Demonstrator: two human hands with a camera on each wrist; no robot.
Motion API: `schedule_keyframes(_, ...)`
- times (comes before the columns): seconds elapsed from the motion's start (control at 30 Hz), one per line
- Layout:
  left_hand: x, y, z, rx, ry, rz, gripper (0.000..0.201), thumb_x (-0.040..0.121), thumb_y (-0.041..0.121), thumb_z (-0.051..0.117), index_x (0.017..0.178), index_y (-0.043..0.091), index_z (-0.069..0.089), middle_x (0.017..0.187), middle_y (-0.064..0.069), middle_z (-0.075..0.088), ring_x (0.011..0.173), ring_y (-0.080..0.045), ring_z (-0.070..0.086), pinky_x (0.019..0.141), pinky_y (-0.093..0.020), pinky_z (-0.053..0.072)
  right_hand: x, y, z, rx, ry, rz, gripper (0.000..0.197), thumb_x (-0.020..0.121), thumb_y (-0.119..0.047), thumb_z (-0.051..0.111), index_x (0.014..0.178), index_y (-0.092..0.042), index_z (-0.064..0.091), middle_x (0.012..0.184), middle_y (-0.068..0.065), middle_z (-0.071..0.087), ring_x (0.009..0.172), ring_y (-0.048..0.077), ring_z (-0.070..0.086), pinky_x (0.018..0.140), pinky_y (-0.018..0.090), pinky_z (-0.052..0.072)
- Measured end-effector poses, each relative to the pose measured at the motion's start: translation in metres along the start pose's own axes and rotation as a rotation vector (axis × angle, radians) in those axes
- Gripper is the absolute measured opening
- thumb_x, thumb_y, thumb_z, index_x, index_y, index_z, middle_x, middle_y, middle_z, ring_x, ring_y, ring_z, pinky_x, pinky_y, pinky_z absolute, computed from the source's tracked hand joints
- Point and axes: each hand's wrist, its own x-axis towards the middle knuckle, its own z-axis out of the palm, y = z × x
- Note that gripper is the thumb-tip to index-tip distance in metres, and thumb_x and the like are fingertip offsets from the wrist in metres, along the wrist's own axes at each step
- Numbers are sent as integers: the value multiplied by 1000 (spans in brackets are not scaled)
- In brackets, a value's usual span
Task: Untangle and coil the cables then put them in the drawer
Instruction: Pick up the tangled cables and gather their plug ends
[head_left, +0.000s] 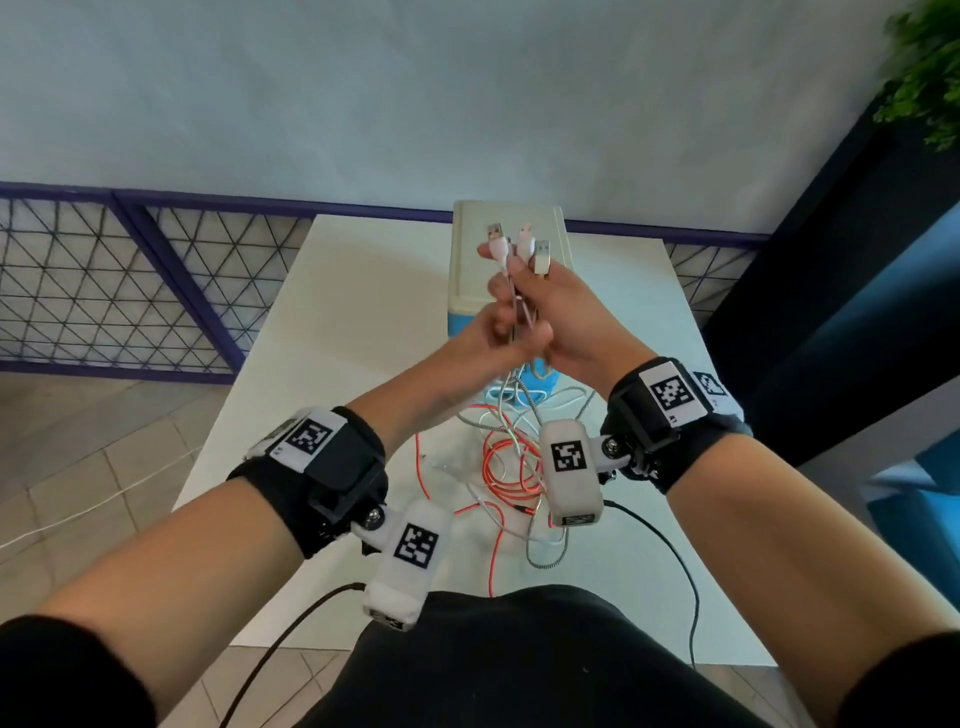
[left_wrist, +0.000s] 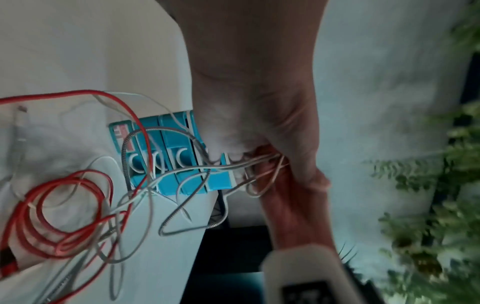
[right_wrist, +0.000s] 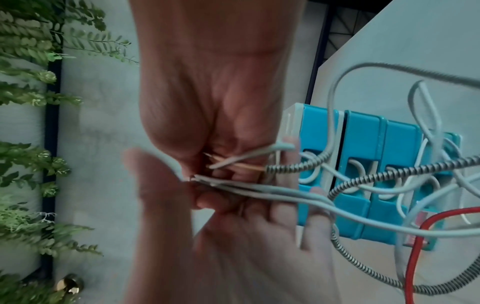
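- Right hand up high, fingers curled round a bunch of USB plugs, ends poking out on top.
- Left hand just below, touching it, pinching the strands.
- The cables trail down, red, white and braided, in a loose snarl on the white table.
- Behind: blue-fronted drawer unit, drawers closed.
- Light, limp stuff; I'd grip by the stiff plugs and draw one strand through gently.
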Motion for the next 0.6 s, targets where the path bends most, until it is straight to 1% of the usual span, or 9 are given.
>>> schedule_keyframes(0.1, 1, -6, 2, 300, -32, 92, 54, 80, 27, 74, 124, 18, 43, 123, -2, 60, 118, -11, 57, 99, -26, 46, -1, -5, -3, 85, 31, 61, 28, 105, -18, 36, 125, -7, 51, 61, -4, 40, 43, 6, 34, 44, 19, 32)
schedule_keyframes(0.13, 3, -8, 1, 382, -42, 131, 47, 81, 24, 73, 120, 19, 46, 116, 2, 62, 112, -10, 59, 96, -23, 46, -2, -6, -5, 88, 30, 78, 27, 104, -18, 35, 122, -7, 52, 60, -5, 38, 41, 5, 29, 42, 18, 28)
schedule_keyframes(0.2, 9, -18, -4, 592, -62, 215, 29, 83, 23, 72, 106, 20, 54, 96, 10, 61, 91, -8, 58, 85, -21, 45, -4, -7, -9, 37, 30, 92, 27, 104, -18, 34, 118, -9, 55, 58, -7, 36, 40, 4, 24, 42, 18, 20)
schedule_keyframes(0.27, 15, -32, -10, 853, -79, 310, 11, 83, 25, 69, 85, 23, 58, 80, 12, 60, 77, -7, 55, 76, -27, 46, -7, -5, -13, -52, 44, 99, 28, 104, -18, 32, 116, -12, 57, 58, -8, 35, 41, 4, 22, 45, 20, 16)
schedule_keyframes(0.33, 21, -47, -16, 1041, -78, 402, 21, 82, 23, 65, 69, 29, 49, 67, 12, 52, 66, -4, 48, 65, -30, 41, -10, -5, -16, -103, 65, 105, 28, 104, -18, 32, 116, -13, 57, 58, -8, 34, 42, 4, 21, 46, 21, 15)
schedule_keyframes(0.4, 23, -56, -19, 1107, -57, 418, 17, 81, 22, 63, 71, 25, 50, 68, 11, 51, 66, -5, 47, 62, -31, 42, -13, -6, -18, -130, 82, 105, 28, 104, -18, 32, 115, -13, 57, 59, -8, 33, 42, 4, 21, 45, 19, 16)
schedule_keyframes(0.47, 24, -63, -21, 1150, -6, 405, 9, 79, 24, 62, 76, 23, 54, 72, 11, 56, 69, -7, 52, 64, -31, 44, -16, -6, -20, -146, 93, 106, 28, 104, -18, 33, 113, -13, 58, 59, -7, 32, 42, 4, 21, 44, 19, 16)
schedule_keyframes(0.5, 25, -69, -24, 1180, 26, 351, 8, 79, 28, 61, 77, 23, 55, 73, 9, 59, 71, -10, 55, 67, -31, 44, -18, -7, -21, -149, 99, 107, 28, 104, -18, 33, 112, -13, 59, 60, -7, 31, 41, 4, 21, 43, 18, 16)
schedule_keyframes(0.6, 24, -82, -37, 1191, 78, 78, 22, 83, 44, 55, 90, 24, 61, 90, 8, 68, 85, -14, 59, 87, -35, 41, -22, -15, -24, -133, 112, 95, 27, 104, -18, 34, 110, -13, 60, 59, -7, 31, 41, 4, 22, 42, 17, 17)
